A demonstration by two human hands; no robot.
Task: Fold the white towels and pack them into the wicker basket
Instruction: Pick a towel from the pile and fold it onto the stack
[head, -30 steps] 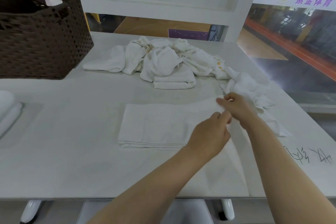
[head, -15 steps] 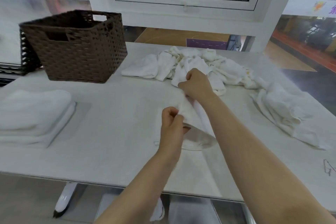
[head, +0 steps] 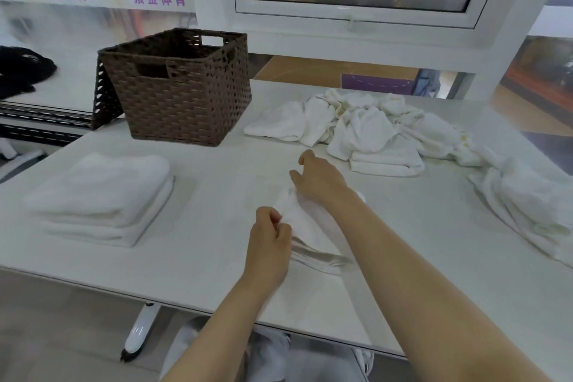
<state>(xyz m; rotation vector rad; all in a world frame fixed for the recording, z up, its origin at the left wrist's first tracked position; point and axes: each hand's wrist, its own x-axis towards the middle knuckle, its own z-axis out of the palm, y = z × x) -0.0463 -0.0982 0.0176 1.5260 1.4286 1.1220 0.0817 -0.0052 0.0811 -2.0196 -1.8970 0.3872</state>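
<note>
A white towel (head: 313,236) lies half folded on the table in front of me, its layered edges showing at the near side. My left hand (head: 269,245) pinches the towel's near left corner. My right hand (head: 319,178) holds the far part of the same towel, with its fingers curled over the cloth. The brown wicker basket (head: 183,87) stands at the back left, and I cannot see its inside. A stack of folded white towels (head: 99,195) sits at the left. A heap of loose white towels (head: 366,127) lies at the back.
More crumpled towels (head: 527,205) trail along the table's right edge. A window frame (head: 356,12) rises behind the white table (head: 201,257). A dark cloth (head: 21,71) lies on a ledge at the far left. A white table leg (head: 141,332) shows below the front edge.
Both hands carried the towel's right end over to the left, folding it onto itself. The view swung left, bringing the basket and the folded stack fully into sight.
</note>
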